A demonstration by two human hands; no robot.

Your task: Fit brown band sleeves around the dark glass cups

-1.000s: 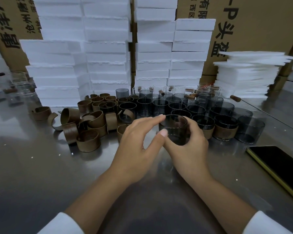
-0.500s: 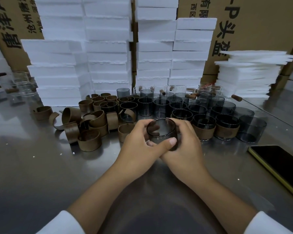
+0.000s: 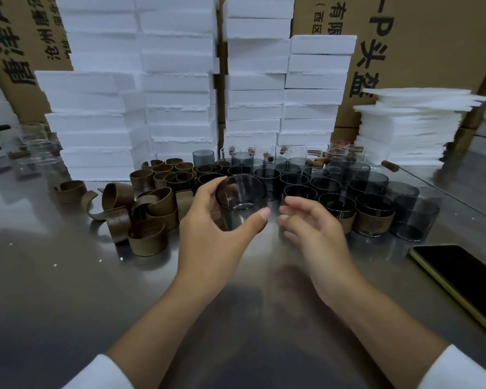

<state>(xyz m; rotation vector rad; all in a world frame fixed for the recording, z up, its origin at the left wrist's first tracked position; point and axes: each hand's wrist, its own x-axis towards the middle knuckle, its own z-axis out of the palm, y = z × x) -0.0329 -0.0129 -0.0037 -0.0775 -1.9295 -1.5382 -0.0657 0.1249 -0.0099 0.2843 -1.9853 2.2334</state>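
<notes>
Smoky glossy glass cups [image 3: 300, 181], matt wood-grained brown bands [image 3: 148, 240], rough white foam blocks [image 3: 180, 80], a brushed-metal worktop [image 3: 54, 290].

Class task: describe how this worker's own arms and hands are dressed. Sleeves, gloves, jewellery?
The left hand and right hand are bare: no gloves, rings or watch in sight. Forearms are uncovered. White sleeves, the left sleeve and the right sleeve, show only at the frame's bottom corners.

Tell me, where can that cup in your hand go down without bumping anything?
Bare steel table lies near you, left of the left hand, in front of the loose brown band sleeves. Another patch sits between the right hand and the phone. Behind the held cup, sleeves and dark glass cups stand packed back to the foam stacks.
</notes>
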